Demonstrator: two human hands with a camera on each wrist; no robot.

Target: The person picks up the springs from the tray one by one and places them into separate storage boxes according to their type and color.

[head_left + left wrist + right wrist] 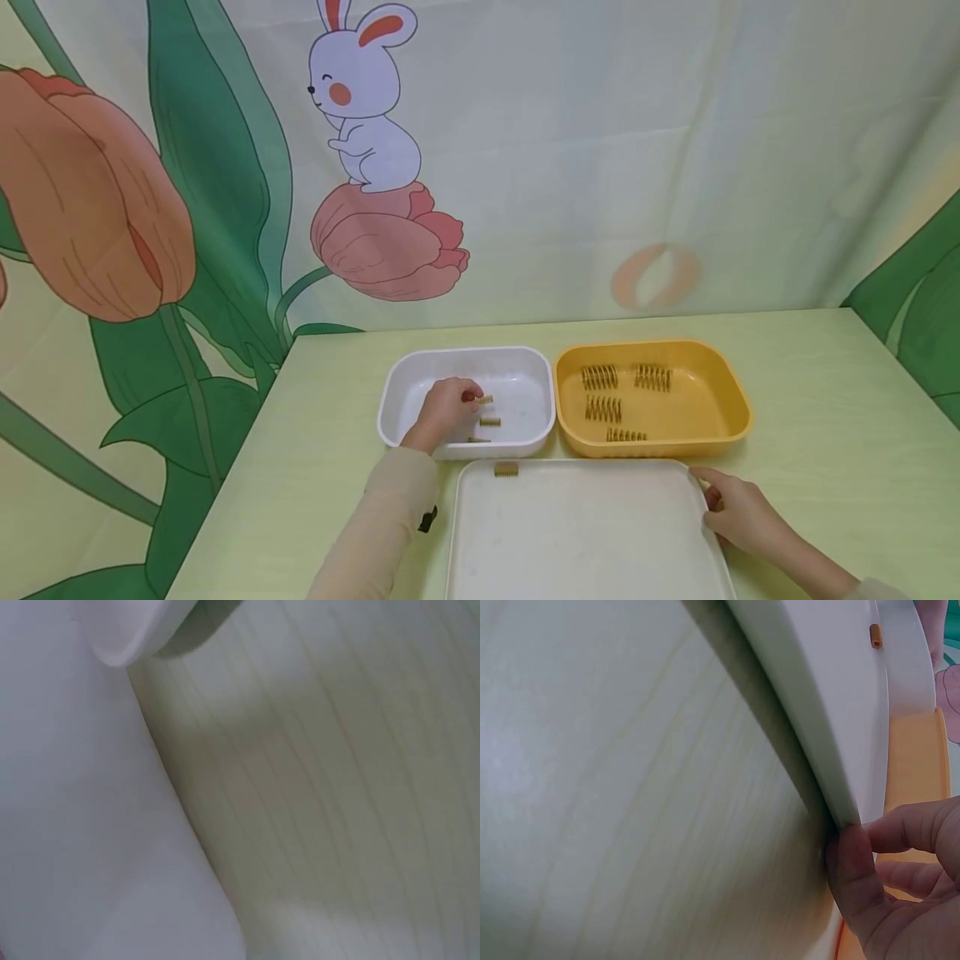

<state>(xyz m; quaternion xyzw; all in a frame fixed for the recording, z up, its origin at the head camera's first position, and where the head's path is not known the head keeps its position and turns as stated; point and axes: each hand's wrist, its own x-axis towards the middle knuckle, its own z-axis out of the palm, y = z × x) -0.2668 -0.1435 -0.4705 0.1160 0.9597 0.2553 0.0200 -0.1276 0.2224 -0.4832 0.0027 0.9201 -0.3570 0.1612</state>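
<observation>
My left hand (448, 407) reaches into the white bin (397, 408), its fingertips pinching the left end of a small coil spring (485, 400). Two more small springs lie nearer the front of that bin; the closer of them to the hand is a brass-coloured spring (490, 422). At the right, my right hand (738, 510) grips the edge of a white tray (592, 533) near its far corner. In the right wrist view, thumb and fingers (853, 859) hold the tray's rim. One small spring (506, 471) lies on the tray, by its far edge.
A yellow bin (697, 417) stands against the white bin's right side, with several larger springs (603, 409) in it. Both bins stand just behind the tray on a pale green table (840, 408). A printed curtain (555, 167) hangs behind the table.
</observation>
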